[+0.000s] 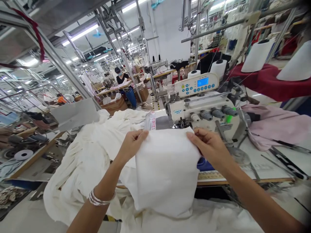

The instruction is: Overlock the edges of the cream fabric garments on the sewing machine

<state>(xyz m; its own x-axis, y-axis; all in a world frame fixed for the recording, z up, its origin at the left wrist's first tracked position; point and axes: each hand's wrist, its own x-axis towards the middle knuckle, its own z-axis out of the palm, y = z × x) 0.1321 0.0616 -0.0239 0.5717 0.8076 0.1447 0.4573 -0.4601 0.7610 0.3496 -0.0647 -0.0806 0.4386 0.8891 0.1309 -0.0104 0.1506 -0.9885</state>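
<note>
A white fabric piece hangs stretched between my two hands, its upper edge nearly straight and level. My left hand pinches the upper left corner between thumb and fingers. At the upper right corner my right hand grips the cloth the same way. Just behind that edge stands a white overlock sewing machine, its needle area close beyond the cloth and partly hidden by it. The lower part of the fabric drapes down in front of the table edge toward more white cloth.
A large heap of white fabric covers the left side. On the right lie pink cloth and dark scissors or tweezers. Thread cones stand behind over red cloth. A masked person sits at a far table.
</note>
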